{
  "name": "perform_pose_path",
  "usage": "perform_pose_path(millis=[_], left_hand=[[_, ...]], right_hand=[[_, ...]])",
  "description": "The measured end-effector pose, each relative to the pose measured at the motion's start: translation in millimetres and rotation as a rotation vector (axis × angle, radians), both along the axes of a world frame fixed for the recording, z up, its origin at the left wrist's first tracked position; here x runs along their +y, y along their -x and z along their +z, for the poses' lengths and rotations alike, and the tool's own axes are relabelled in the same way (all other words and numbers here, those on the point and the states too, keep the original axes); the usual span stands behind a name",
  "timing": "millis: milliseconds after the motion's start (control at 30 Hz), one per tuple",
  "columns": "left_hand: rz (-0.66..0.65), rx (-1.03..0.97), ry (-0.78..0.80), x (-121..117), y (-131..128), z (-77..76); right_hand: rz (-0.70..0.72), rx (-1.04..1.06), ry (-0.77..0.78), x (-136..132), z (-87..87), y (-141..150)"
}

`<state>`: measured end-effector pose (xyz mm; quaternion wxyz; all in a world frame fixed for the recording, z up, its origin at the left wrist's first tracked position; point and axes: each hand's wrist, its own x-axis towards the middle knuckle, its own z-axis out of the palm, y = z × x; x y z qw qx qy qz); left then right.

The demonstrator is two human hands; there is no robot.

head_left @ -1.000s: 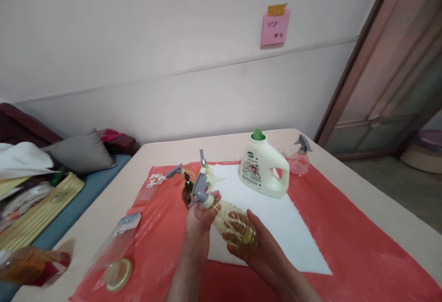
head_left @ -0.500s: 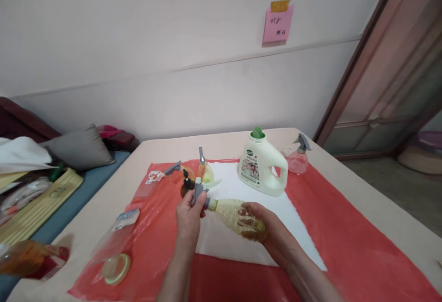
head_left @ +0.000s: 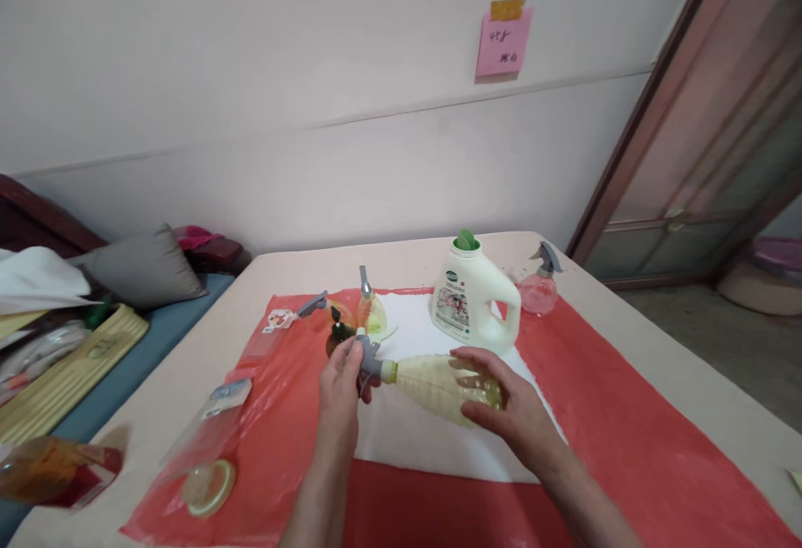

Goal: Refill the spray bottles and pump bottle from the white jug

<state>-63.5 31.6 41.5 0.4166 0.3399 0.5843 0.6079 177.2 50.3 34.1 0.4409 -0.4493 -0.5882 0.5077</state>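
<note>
A pale yellow-green spray bottle (head_left: 426, 385) lies almost level in the air over a white sheet (head_left: 432, 452), its grey trigger head pointing left. My left hand (head_left: 342, 377) is closed round the trigger head. Around the bottle's base curve the fingers and thumb of my right hand (head_left: 501, 398). Just beyond my left hand stand a dark brown pump bottle (head_left: 339, 339) and a clear yellowish spray bottle (head_left: 373, 314). A large pale jug (head_left: 473, 301) with a green piece in its mouth stands behind the held bottle.
Red plastic sheeting (head_left: 294, 464) covers much of the table. A pink spray bottle (head_left: 539, 293) stands at the back right. On the left are a clear bag (head_left: 213, 423), a round lid (head_left: 213, 489) and an amber bottle (head_left: 59, 469) at the table's edge.
The held spray bottle has turned from slanting to nearly level. My left hand has shifted onto its trigger head, and my right hand has moved right, its grip at the base changing.
</note>
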Motion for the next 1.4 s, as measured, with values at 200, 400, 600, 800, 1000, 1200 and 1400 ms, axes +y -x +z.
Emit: perform_pose_path(millis=[200,400,600,800,1000,1200,1400], left_hand=[[0.034,0.053,-0.183,-1,1,0.6],[-0.118,0.403,-0.220,-5,-2,1.6],[-0.072,0.356,-0.086,-3,-2,-0.7],[-0.045,0.051,-0.036,3,0,1.0],[-0.163,-0.084,-0.068,0,-4,3.0],[-0.222,-0.141,-0.034,-2,-4,2.2],[-0.207,-0.247,-0.034,-2,-5,8.9]], right_hand=[[-0.133,0.297,0.116,9,-5.0,-14],[-0.105,0.391,0.220,12,2.1,-22],[-0.082,0.351,0.231,13,0.3,-24],[-0.074,0.374,0.259,12,0.8,-22],[-0.074,0.391,0.357,13,-0.8,-21],[-0.116,0.354,0.322,13,0.0,-17],[-0.118,0.371,0.350,13,0.1,-15]])
